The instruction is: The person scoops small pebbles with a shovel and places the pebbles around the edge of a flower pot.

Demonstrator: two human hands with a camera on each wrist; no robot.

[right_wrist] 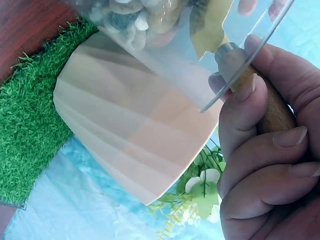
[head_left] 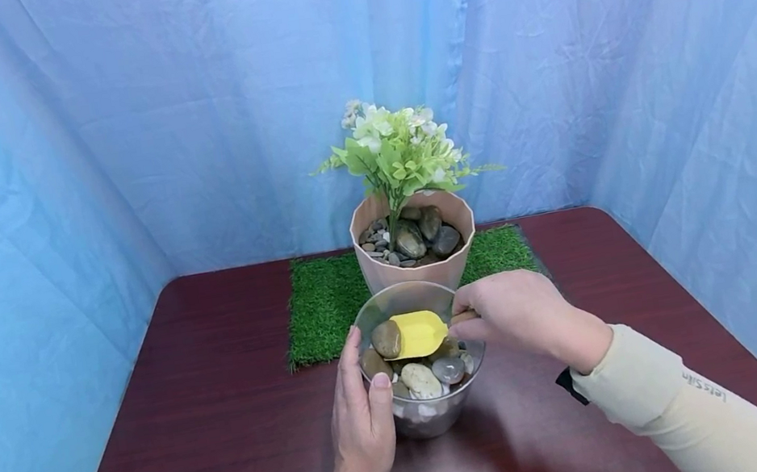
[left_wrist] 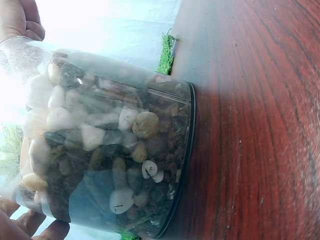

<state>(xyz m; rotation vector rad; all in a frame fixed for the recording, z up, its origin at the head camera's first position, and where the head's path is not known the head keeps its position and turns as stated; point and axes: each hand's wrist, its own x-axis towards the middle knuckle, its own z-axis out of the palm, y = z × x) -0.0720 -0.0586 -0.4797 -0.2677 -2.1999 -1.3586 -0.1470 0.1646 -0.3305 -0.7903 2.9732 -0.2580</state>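
Observation:
A clear plastic container (head_left: 431,421) of pebbles and stones stands on the table. My left hand (head_left: 363,426) rests against its left side near the rim, fingers and thumb fairly straight. In the left wrist view, those fingertips (left_wrist: 52,230) lie along the container's wall. My right hand (head_left: 511,318) grips the wooden handle (right_wrist: 275,115) of a small yellow shovel (head_left: 422,333) at the right rim. The shovel's blade is inside the container, above the stones, with a brown stone (head_left: 387,340) at its tip. Lower stones, one cream stone (head_left: 420,380) among them, lie below the blade.
Behind the container stands a pink pot (head_left: 421,272) with stones and a white-flowered plant (head_left: 402,151). A green artificial grass mat (head_left: 323,309) lies under the pot on the dark red table (head_left: 216,423). Blue curtains (head_left: 242,109) hang around the back and sides.

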